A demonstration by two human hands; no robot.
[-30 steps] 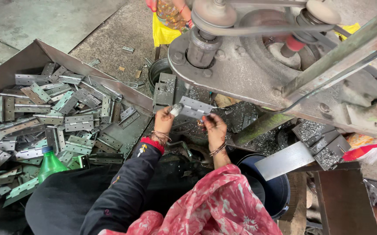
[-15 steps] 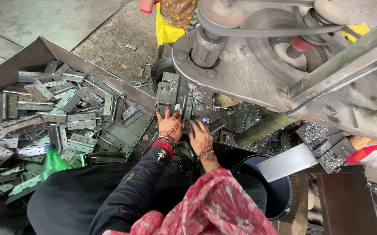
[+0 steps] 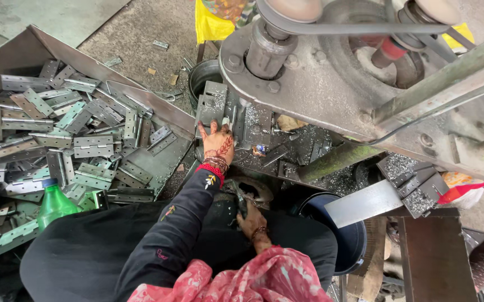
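Tray (image 3: 24, 47) of hinges (image 3: 80, 142): left of frame, with a bottle (image 3: 53, 204) at its lower edge. Press machine (image 3: 337, 72): upper right (left hand (image 3: 218, 142) on the plates beneath it). Bucket (image 3: 345, 237): lower right, right hand (image 3: 250, 218) just left of it.

My left hand (image 3: 218, 143) rests on dull grey steel hinge plates (image 3: 213, 103), gritty with filings. Left of frame, the heap of hinges (image 3: 80, 140) is bare metal, faintly shiny. The bottle (image 3: 53, 202) is glossy green plastic. My sleeve (image 3: 169, 235) is matt black cloth; the machine casting (image 3: 331, 84) looks rough, greasy iron.
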